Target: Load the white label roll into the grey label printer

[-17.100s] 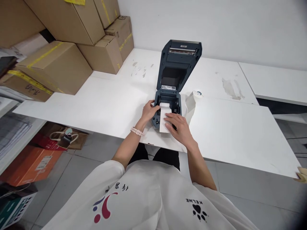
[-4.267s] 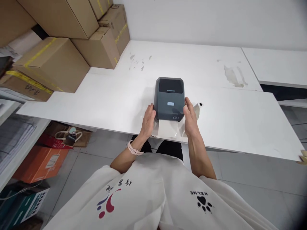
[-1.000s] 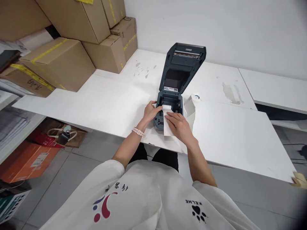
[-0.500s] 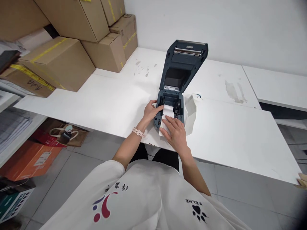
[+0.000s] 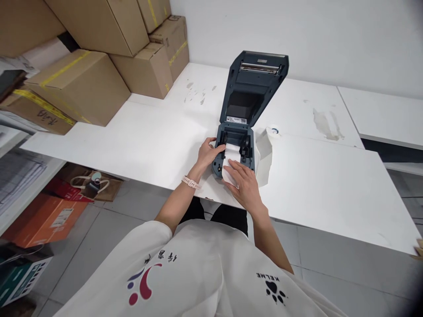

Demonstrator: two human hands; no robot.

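Note:
A dark label printer (image 5: 219, 164) stands on the white table with its lid (image 5: 255, 81) tilted up and back. White label paper (image 5: 232, 152) lies in its bay, and a strip runs out over the front edge. My left hand (image 5: 207, 154) grips the printer's left side, its thumb reaching inward to the edge of the paper. Over the front of the strip, my right hand (image 5: 243, 182) has its fingers on top and its thumb low by the curled end. Part of the strip is hidden under that hand.
A crumpled piece of white backing paper (image 5: 264, 158) lies just right of the printer, with a small blue-and-white ring (image 5: 275, 131) behind it. Cardboard boxes (image 5: 79, 86) are stacked at the back left. The table's front edge (image 5: 209, 198) runs close to my body.
The free end of the paper strip has curled up and back under my right hand, where it hung flatter before. My left hand stays at the printer's side.

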